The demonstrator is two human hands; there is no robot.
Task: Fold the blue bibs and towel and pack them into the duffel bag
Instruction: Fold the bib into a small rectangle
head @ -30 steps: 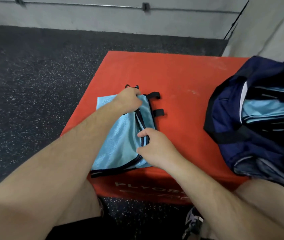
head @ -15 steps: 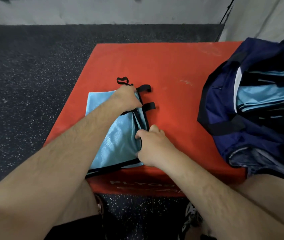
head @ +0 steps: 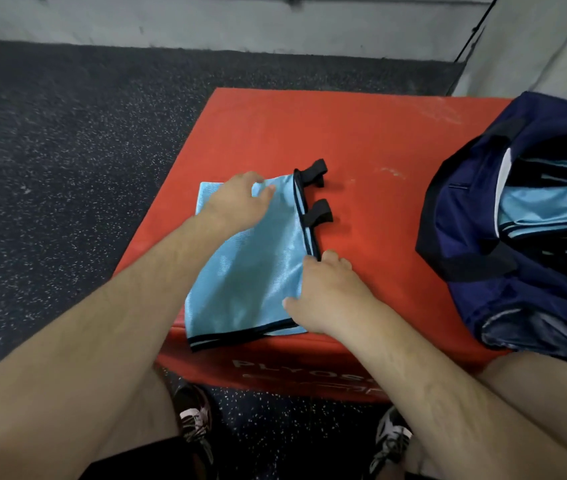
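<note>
Blue, slippery cloth explains both holds: the right hand (head: 330, 296) curls its fingers over the black-trimmed right edge of the blue bib (head: 258, 271), thumb laid on the fabric, probably to keep the layers aligned. The left hand (head: 237, 202) lies flat, fingers nearly straight, on the far left part to pin the fold. The bib sits at the near edge of the red box (head: 361, 140), its black tabs (head: 318, 211) pointing right. At the box's right edge the duffel bag (head: 465, 216) gapes open, folded bibs (head: 538, 206) inside.
</note>
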